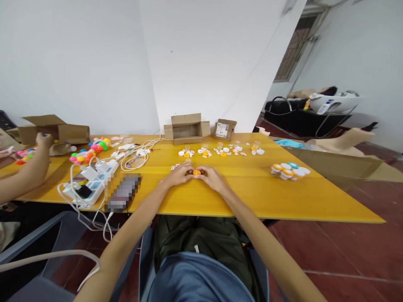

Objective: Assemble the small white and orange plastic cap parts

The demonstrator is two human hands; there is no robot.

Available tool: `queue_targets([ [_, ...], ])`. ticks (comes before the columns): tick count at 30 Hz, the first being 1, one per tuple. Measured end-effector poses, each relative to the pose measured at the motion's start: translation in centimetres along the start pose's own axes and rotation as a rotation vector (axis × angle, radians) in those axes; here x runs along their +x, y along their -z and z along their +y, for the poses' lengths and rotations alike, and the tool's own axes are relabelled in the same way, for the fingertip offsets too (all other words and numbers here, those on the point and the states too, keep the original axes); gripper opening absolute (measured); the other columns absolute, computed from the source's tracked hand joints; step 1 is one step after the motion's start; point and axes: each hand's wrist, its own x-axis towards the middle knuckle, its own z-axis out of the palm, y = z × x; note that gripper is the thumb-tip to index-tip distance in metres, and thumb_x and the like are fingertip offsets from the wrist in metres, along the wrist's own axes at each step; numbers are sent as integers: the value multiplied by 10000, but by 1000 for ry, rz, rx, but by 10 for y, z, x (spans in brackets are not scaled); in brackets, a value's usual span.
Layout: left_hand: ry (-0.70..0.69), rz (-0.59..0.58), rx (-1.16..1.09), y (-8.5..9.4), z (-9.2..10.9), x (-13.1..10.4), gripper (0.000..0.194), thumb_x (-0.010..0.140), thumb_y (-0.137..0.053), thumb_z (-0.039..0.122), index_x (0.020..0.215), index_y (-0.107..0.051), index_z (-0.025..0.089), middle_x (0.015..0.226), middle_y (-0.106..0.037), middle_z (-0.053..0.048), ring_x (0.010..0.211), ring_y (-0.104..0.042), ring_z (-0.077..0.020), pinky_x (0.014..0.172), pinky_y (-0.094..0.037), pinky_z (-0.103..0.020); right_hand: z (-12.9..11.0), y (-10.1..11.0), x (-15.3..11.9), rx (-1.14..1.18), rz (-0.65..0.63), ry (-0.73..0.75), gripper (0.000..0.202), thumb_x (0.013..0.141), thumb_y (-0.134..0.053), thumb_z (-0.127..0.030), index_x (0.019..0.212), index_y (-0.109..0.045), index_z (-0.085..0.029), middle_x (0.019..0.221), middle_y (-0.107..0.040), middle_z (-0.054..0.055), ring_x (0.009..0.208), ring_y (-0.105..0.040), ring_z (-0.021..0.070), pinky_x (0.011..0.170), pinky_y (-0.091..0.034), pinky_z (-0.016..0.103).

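Note:
Near the middle of the yellow table (252,193), my left hand (180,173) and my right hand (211,177) meet around a small orange lid (197,173). Fingers of both hands pinch it from either side. Small white pieces (175,167) lie just left of my left hand. Beyond the hands runs a row of small piles with white and orange lids (223,154), white pieces and clear containers (220,146). At the right stands a cluster of small jars (287,173) with orange, white and teal lids.
Open cardboard box (187,130) and smaller box (224,129) stand by the wall. Power strip (100,182), white cables (135,157) and a phone (123,193) lie left. Another person's arm (34,172) reaches over colourful pieces (97,146) at the far left.

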Motion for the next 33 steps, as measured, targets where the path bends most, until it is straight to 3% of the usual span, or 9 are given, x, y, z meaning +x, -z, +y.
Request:
queue_targets([
  [11,-21,10,18,-2,-2,0,133,914,-587,314,929,-663,206,859,-612,-37,875,-561,-206,847,-470,-341,1,-3,0,1,35,-8,81,771,-746,-278,828,-713,-230,845,-730,23,827,-668,206,770,-520,314],
  [20,-25,17,41,-1,-1,-1,109,891,-612,308,926,-644,209,884,-623,-37,899,-571,-212,849,-474,-348,-2,-2,1,76,2,-60,91,755,-743,-271,825,-711,-221,858,-728,21,818,-662,200,766,-520,313],
  [27,-17,22,66,-2,-1,-2,128,888,-617,336,921,-622,212,884,-623,-38,884,-575,-213,835,-479,-354,-2,0,1,67,-21,-31,172,768,-744,-272,935,-763,-232,852,-721,22,806,-650,204,769,-513,320],
  [33,-4,21,79,-3,-1,-2,159,897,-608,368,954,-628,221,879,-623,-37,874,-581,-214,835,-484,-360,-2,0,2,120,-40,-48,134,760,-742,-271,881,-769,-222,843,-732,22,796,-648,199,759,-515,314],
])
